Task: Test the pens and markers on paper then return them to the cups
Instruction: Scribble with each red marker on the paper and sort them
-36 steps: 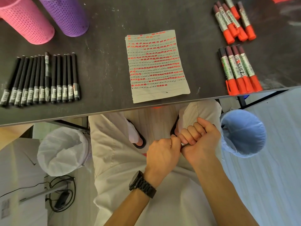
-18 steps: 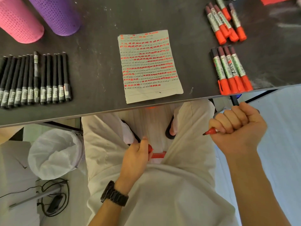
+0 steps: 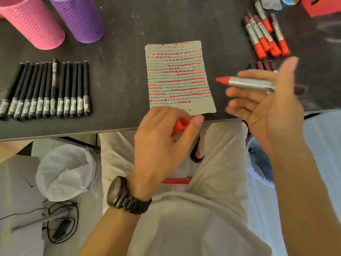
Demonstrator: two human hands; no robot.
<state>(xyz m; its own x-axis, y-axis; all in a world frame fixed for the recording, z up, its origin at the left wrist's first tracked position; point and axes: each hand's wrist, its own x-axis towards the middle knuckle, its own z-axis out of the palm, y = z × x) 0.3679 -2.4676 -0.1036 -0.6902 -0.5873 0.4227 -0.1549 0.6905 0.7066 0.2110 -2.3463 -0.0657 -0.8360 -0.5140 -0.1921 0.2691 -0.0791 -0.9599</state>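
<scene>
In the head view, a dark, matte surface with pale scuffs is seen from above. A sheet of lined paper lies near its front edge, covered in rows of short red blocks and thin black scribbles. To the left, a row of slim black pens with barcode labels is laid side by side. Behind them stand a pink cup and a purple cup, both round plastic cylinders with perforated walls. At the far right, a loose bunch of red markers with silver labels and dark ends is laid on the surface.

The task's marker is uncapped: a silver barrel with a red cone tip pointing left towards the paper. It is carried above the surface, right of the paper, across the fingers of the right hand. That hand's grip is spread, palm up, fingers straight and blurred, thumb raised.

A red, cone-shaped cap is pinched in the grip of the left hand, between thumb and curled fingers, at the surface's front edge just below the paper. A dark link-band watch is worn on that wrist. A bin lined with crinkled white plastic is seen below the surface.
</scene>
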